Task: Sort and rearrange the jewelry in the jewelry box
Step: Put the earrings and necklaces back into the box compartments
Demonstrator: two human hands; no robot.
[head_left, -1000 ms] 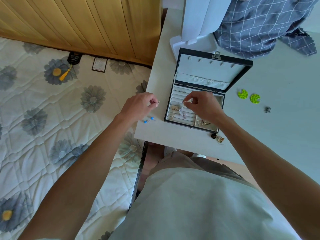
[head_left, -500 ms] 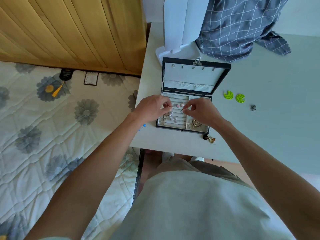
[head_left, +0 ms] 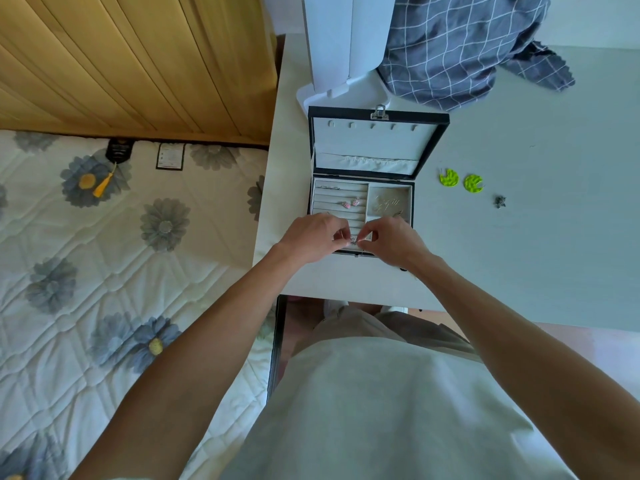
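Observation:
A black jewelry box stands open on the white desk, its lid upright with small hooks and a pocket. Its grey ring-roll section holds a pair of pink earrings and a thin silver piece. The right compartment holds tangled chains. My left hand and my right hand meet over the box's front edge, both pinching a small silver piece of jewelry between fingertips. The front rows are hidden by my hands.
Two bright green earrings and a small dark piece lie on the desk right of the box. A white appliance and a checked blue cloth sit behind it. A flowered mattress lies left.
Both hands have drawn back from the middle of the ring rolls to the box's front edge, closing together on a small silver piece. The pink earrings now lie uncovered.

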